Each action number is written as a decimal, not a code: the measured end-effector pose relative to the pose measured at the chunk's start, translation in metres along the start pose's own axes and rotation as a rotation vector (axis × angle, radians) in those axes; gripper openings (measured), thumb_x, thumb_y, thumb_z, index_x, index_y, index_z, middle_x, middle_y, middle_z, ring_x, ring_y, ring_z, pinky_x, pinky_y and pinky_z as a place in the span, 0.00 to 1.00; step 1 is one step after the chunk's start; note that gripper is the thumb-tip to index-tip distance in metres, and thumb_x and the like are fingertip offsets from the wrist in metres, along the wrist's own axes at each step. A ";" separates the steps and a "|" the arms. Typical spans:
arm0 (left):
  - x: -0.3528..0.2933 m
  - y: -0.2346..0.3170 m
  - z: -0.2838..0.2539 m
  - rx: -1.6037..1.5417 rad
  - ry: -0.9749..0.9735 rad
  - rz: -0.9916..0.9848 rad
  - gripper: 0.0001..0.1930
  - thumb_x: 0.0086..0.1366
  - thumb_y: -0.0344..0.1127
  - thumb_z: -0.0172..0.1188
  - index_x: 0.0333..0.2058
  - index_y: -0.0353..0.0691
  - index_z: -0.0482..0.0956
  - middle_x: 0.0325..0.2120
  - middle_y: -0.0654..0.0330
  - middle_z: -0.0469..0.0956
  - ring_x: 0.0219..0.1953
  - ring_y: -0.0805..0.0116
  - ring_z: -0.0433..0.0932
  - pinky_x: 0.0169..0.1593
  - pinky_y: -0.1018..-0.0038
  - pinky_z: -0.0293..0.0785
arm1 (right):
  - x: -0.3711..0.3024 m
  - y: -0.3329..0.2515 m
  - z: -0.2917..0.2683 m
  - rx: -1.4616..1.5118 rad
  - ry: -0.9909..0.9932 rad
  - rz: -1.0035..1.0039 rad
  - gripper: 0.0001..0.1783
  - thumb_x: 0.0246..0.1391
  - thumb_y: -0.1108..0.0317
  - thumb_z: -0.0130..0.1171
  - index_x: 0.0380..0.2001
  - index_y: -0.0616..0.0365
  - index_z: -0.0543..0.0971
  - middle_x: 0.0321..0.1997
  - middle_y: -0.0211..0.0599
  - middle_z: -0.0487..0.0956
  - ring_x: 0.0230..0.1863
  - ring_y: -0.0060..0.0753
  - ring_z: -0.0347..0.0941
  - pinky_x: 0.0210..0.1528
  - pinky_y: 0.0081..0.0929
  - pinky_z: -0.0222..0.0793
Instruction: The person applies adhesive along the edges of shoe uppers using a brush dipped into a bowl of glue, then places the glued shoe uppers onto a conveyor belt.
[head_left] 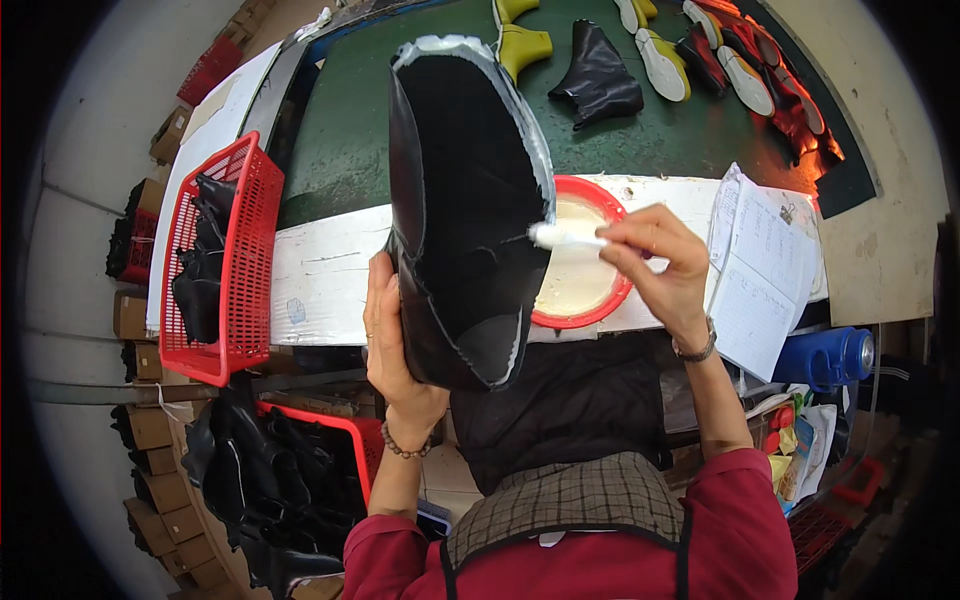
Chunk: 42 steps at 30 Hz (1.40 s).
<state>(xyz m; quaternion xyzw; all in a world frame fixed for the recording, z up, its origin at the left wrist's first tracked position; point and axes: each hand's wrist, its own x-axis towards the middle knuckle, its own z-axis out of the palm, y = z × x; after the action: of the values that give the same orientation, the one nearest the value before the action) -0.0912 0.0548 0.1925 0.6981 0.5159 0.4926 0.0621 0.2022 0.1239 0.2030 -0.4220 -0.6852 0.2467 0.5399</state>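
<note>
In front of me a black leather boot upper (415,170) is held up with its inside facing me. Wet white paste coats its rim along the top and right side. My left hand (393,350) is closed round its lower left side. Pinched in the fingers of my right hand (660,262) is a white-handled brush (572,238). The brush tip touches or lies very near the upper's right edge; I cannot tell which. Behind the brush sits a round red basin (622,290) of creamy paste, partly hidden by the upper and my right hand.
Yellow shoe lasts (525,48) and another black upper (597,80) lie on the green belt (340,110). A red basket (250,250) of black pieces stands left. An open notebook (765,260) and a blue jug (820,358) are right. Black uppers (265,470) fill a lower basket.
</note>
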 end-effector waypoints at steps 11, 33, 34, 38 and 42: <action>0.011 -0.004 0.007 0.027 0.050 0.074 0.38 0.61 0.32 0.72 0.66 0.27 0.65 0.68 0.33 0.64 0.70 0.35 0.65 0.72 0.52 0.61 | 0.015 0.004 0.002 -0.045 0.089 -0.046 0.10 0.52 0.75 0.73 0.40 0.59 0.89 0.33 0.29 0.82 0.28 0.15 0.71 0.26 0.14 0.62; 0.025 -0.054 -0.065 -0.258 -0.153 -0.300 0.18 0.60 0.16 0.60 0.50 0.25 0.80 0.41 0.54 0.86 0.41 0.68 0.84 0.48 0.75 0.79 | 0.003 0.032 -0.023 -0.854 -0.323 -0.146 0.07 0.49 0.65 0.71 0.30 0.54 0.86 0.29 0.32 0.80 0.30 0.39 0.79 0.33 0.36 0.74; 0.024 -0.062 -0.073 -0.255 -0.147 -0.299 0.18 0.60 0.16 0.60 0.50 0.25 0.80 0.41 0.54 0.86 0.41 0.68 0.84 0.48 0.75 0.79 | 0.004 0.033 -0.026 -0.852 -0.323 -0.153 0.07 0.49 0.65 0.71 0.30 0.54 0.86 0.29 0.32 0.80 0.30 0.39 0.79 0.33 0.36 0.74; 0.019 -0.072 -0.082 -0.659 -0.279 -0.642 0.15 0.57 0.16 0.61 0.44 0.26 0.80 0.28 0.54 0.82 0.18 0.67 0.77 0.21 0.74 0.73 | 0.004 0.028 -0.040 -0.777 -0.363 0.032 0.06 0.51 0.68 0.71 0.33 0.55 0.88 0.31 0.32 0.81 0.30 0.34 0.80 0.33 0.31 0.75; 0.006 -0.094 -0.087 -0.809 -0.366 -0.890 0.20 0.54 0.15 0.62 0.48 0.26 0.78 0.28 0.52 0.82 0.17 0.66 0.75 0.18 0.74 0.70 | 0.018 0.013 -0.036 -0.158 -0.167 0.065 0.13 0.45 0.77 0.75 0.38 0.57 0.89 0.35 0.33 0.83 0.35 0.29 0.79 0.39 0.27 0.74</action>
<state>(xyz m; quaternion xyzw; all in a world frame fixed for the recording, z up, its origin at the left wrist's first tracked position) -0.2182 0.0660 0.1846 0.4108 0.5109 0.4482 0.6078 0.2392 0.1418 0.2126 -0.4634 -0.7310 0.2436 0.4378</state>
